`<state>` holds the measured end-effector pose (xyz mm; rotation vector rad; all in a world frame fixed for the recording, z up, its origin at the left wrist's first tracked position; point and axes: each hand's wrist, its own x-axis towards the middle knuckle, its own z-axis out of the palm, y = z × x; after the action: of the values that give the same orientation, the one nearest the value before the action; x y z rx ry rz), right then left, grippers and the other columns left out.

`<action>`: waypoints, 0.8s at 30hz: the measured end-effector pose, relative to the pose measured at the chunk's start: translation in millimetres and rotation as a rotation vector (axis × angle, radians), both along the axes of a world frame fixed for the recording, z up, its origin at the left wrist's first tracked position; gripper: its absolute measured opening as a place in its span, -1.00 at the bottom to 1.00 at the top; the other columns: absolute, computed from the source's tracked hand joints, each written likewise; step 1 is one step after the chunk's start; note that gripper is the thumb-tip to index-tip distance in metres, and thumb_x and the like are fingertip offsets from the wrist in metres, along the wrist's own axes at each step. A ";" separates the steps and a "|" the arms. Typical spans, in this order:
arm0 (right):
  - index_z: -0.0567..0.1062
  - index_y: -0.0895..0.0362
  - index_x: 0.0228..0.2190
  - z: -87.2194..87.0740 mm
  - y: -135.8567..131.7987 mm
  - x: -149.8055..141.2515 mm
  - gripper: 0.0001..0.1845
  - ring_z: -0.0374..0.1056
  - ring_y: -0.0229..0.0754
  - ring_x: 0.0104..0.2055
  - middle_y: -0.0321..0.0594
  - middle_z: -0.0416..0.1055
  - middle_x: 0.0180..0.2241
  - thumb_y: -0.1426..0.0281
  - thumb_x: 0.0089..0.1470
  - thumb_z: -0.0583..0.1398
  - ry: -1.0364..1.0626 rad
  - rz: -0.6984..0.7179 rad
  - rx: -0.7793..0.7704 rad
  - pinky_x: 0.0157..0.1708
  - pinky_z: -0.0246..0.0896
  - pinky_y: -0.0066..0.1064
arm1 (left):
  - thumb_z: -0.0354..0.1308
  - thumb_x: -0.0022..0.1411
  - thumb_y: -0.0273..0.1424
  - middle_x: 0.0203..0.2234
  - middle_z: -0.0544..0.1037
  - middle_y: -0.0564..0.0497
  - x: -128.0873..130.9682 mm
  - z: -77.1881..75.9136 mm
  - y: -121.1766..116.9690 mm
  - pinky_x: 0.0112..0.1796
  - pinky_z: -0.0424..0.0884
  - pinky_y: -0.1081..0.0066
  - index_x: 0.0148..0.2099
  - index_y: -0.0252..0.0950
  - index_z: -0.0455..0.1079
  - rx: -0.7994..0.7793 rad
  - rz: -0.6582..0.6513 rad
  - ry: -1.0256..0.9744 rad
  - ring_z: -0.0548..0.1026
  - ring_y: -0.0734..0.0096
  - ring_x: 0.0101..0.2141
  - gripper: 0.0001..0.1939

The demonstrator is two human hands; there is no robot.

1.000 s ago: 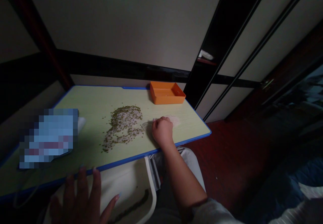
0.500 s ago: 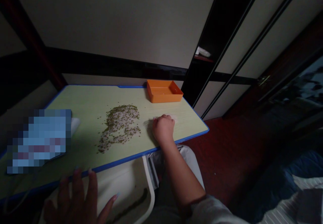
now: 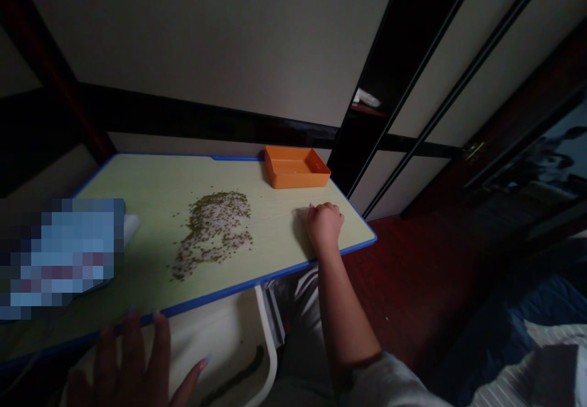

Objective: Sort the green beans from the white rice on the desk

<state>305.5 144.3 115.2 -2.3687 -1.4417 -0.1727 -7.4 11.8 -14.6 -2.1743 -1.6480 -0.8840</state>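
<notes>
Right hand (image 3: 325, 225) has slid right, further from the grain pile (image 3: 213, 230). Pile: mottled green and pale, on the bench (image 3: 142, 175) left of that grip, long axis slanting near-left. Grip curled palm-down, contents can't be told; left hand (image 3: 129, 376) splayed wide.

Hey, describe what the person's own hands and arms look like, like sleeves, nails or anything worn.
Both hands are ungloved. The right arm wears a loose greyish sleeve that leaves the forearm uncovered; no watch or bracelet shows on the right wrist. The left hand is in shadow, with a pale thumbnail reaching past the thumb's tip. Its sleeve is out of view.
</notes>
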 end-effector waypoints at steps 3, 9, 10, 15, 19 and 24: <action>0.64 0.23 -0.25 2.2 -0.2 4.6 -0.55 0.38 0.04 -0.02 0.08 0.55 -0.12 0.32 0.41 0.00 0.026 0.003 0.035 -0.13 0.12 -0.26 | 0.18 0.23 -0.20 0.49 -0.20 -0.34 -1.1 -2.0 0.5 0.26 0.08 -0.55 0.49 -0.17 -0.34 0.025 -0.010 0.014 -0.19 -0.36 0.45 -0.01; 0.65 0.17 -0.25 7.4 9.9 -14.8 -0.62 0.33 -0.06 -0.05 -0.01 0.55 -0.15 0.29 0.40 0.07 -0.020 0.381 -0.030 -0.12 0.15 -0.33 | 0.18 0.22 -0.18 0.50 -0.22 -0.26 0.7 -2.5 -0.9 0.27 0.02 -0.57 0.49 -0.07 -0.36 -0.004 0.008 -0.016 -0.19 -0.33 0.46 -0.01; 0.65 0.18 -0.24 8.0 12.1 -21.4 -0.62 0.33 -0.05 -0.04 0.00 0.55 -0.14 0.29 0.40 0.08 -0.034 0.424 -0.049 -0.11 0.16 -0.31 | 0.17 0.23 -0.18 0.50 -0.22 -0.25 1.3 -1.9 -1.2 0.27 0.01 -0.58 0.49 -0.06 -0.37 -0.012 0.012 -0.022 -0.19 -0.33 0.46 -0.02; 0.65 0.21 -0.16 7.0 17.8 -54.3 -0.58 0.34 0.03 0.01 0.05 0.55 -0.11 0.27 0.40 0.05 -0.097 0.488 -0.094 -0.12 0.21 -0.25 | 0.19 0.23 -0.20 0.50 -0.22 -0.28 2.6 1.4 -1.6 0.28 -0.01 -0.57 0.49 -0.09 -0.36 0.013 0.016 0.003 -0.19 -0.34 0.46 -0.01; 0.64 0.21 -0.16 3.5 17.2 -71.0 -0.58 0.36 0.03 0.03 0.02 0.55 -0.10 0.26 0.40 0.04 -0.090 0.552 -0.104 -0.11 0.22 -0.24 | 0.20 0.22 -0.20 0.49 -0.22 -0.31 2.4 4.9 -2.2 0.27 0.02 -0.58 0.49 -0.13 -0.36 0.013 0.013 0.028 -0.19 -0.36 0.46 0.00; 0.62 0.19 -0.19 1.8 16.9 -75.8 -0.61 0.36 -0.04 0.01 -0.01 0.55 -0.10 0.27 0.41 0.05 -0.047 0.612 -0.102 -0.11 0.20 -0.28 | 0.21 0.22 -0.23 0.47 -0.17 -0.42 2.6 8.6 -3.5 0.23 0.04 -0.62 0.49 -0.21 -0.37 0.010 0.013 0.065 -0.17 -0.40 0.44 0.02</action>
<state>229.7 161.2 117.0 -1.8875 -2.1585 0.0067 -4.9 8.3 -6.0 -2.1599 -1.6225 -0.8071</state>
